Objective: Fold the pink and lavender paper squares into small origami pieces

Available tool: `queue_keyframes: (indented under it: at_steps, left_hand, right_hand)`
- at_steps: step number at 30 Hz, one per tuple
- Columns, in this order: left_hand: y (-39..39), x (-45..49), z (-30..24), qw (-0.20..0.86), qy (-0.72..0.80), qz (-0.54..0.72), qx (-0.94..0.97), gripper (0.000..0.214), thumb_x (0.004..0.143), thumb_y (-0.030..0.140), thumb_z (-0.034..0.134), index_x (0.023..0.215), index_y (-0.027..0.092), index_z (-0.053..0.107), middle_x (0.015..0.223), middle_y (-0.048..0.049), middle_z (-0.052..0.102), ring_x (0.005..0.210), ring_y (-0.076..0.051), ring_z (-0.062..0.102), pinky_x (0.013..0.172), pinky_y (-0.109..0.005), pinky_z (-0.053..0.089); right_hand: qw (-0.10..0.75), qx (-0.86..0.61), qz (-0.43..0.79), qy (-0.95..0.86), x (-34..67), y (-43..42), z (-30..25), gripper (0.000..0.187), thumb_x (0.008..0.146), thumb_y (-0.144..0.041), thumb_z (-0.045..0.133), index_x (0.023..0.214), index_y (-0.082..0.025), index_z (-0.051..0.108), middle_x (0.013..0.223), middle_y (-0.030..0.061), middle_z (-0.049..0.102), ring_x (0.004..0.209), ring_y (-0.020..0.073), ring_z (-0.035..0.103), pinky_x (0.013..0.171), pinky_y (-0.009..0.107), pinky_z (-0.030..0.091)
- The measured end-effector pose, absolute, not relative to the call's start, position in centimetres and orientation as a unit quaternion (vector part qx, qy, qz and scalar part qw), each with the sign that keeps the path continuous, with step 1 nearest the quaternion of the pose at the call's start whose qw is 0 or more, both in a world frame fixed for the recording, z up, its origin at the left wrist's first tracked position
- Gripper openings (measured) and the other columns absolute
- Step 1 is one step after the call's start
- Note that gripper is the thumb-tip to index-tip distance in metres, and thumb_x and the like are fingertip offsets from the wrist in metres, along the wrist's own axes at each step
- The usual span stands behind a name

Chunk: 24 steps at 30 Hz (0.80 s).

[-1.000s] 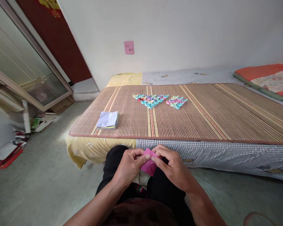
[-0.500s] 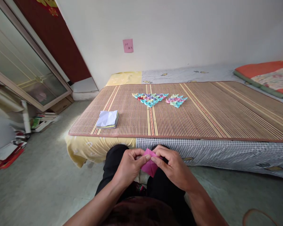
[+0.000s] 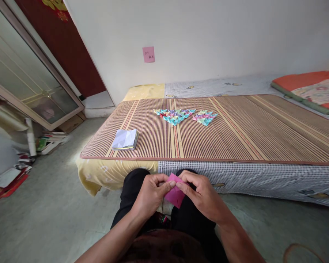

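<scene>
A folded pink sheet of paper (image 3: 176, 199) is held above my lap, its creased lower corner pointing down. My left hand (image 3: 152, 190) pinches it at the left edge between thumb and fingers. On the opposite edge my right hand (image 3: 199, 190) pinches it too, and both thumbs press near its middle. The fingers behind the paper are partly hidden. Beyond, on the striped mat (image 3: 230, 142), stand a larger group of colourful folded paper pieces (image 3: 174, 116) and a smaller group (image 3: 205, 117). A stack of paper squares (image 3: 124, 139) lies at the mat's left.
The mat covers a bed with a checked sheet (image 3: 252, 182) and a yellow cloth (image 3: 112, 174). A folded quilt (image 3: 312, 89) rests at the far right. A pink note (image 3: 148, 54) is on the wall. Books and papers (image 3: 53, 138) lie on the floor at left.
Almost nothing differs. Both hands keep their pinch on the pink paper, whose lower corner sits very slightly lower in view.
</scene>
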<state>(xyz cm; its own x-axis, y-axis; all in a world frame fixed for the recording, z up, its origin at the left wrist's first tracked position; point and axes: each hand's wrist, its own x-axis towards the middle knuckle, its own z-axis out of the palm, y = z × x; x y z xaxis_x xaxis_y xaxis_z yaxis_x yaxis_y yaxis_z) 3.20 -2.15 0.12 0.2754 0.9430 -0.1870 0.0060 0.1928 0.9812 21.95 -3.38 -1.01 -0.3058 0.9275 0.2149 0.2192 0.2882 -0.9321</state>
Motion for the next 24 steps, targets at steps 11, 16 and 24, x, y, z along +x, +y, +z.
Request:
queue_keyframes:
  at_steps: [11,16,24]
  left_hand:
    - [-2.26,3.17,0.1,0.615,0.461,0.375,0.518,0.044,0.079,0.055,0.081,0.07,0.013,0.072,0.058,0.0027,0.049,0.055,-0.01,0.036,0.053,-0.025,0.025]
    - [-2.3,3.32,0.19,0.612,0.457,0.38,0.521,0.043,0.078,0.054,0.082,0.069,0.014,0.072,0.057,0.0028,0.05,0.054,-0.01,0.037,0.053,-0.025,0.025]
    - [-2.07,3.26,-0.17,0.634,0.448,0.431,0.46,0.037,0.076,0.049,0.087,0.075,0.013,0.076,0.062,-0.0002,0.063,0.055,-0.011,0.048,0.057,-0.024,0.037]
  right_hand:
    - [0.421,-0.42,0.417,-0.688,21.78,-3.43,-0.78,0.034,0.104,-0.03,0.057,0.072,-0.022,0.049,0.076,-0.0014,0.052,0.069,0.0149,0.048,0.064,0.029,0.04]
    - [0.423,-0.422,0.403,-0.694,21.79,-3.42,-0.82,0.034,0.104,-0.029,0.057,0.072,-0.022,0.048,0.074,-0.002,0.05,0.068,0.0145,0.047,0.063,0.028,0.039]
    - [0.468,-0.453,0.425,-0.629,21.27,-3.29,-1.5,0.019,0.094,-0.031,0.069,0.083,-0.022,0.057,0.072,-0.0031,0.058,0.065,0.0138,0.054,0.059,0.026,0.045]
